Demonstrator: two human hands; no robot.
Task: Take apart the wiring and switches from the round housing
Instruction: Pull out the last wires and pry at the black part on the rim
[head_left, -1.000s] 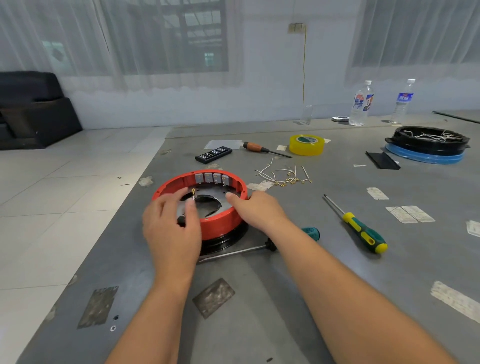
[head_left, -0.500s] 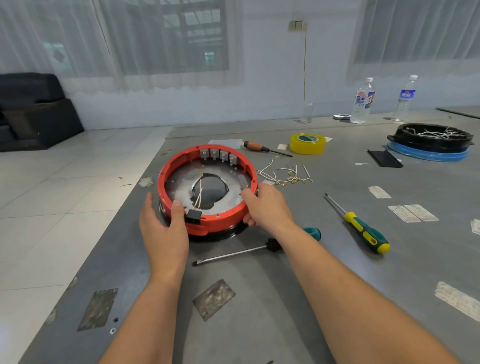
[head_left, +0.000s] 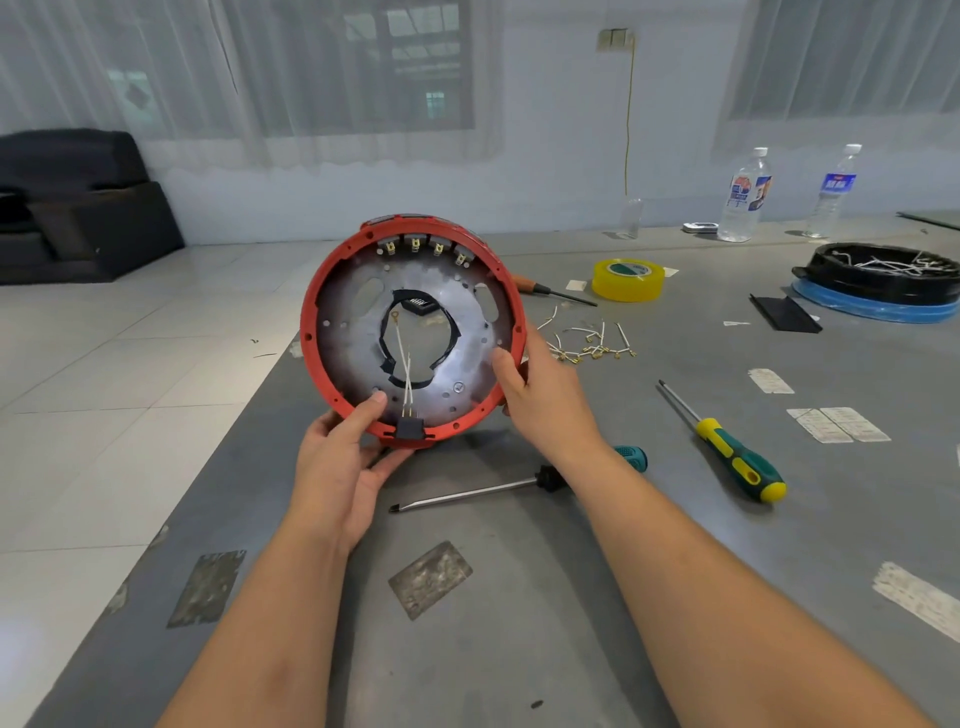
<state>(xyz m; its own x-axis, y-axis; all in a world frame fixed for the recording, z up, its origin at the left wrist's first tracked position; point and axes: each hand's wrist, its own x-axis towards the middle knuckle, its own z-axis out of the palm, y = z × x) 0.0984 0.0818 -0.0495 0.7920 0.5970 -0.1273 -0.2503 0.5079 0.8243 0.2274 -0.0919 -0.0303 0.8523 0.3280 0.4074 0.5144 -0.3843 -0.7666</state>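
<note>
Fingers of left hand and right hand grip the round red plastic housing, tilted upright above the grey bench; white wires between them.

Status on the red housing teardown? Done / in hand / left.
Done: a pile of loose wires lies on the table.
In hand: both hands, left hand and right hand, hold the red housing tilted up.
Left: four switches along its top rim, plus the black connector with two white wires.
</note>
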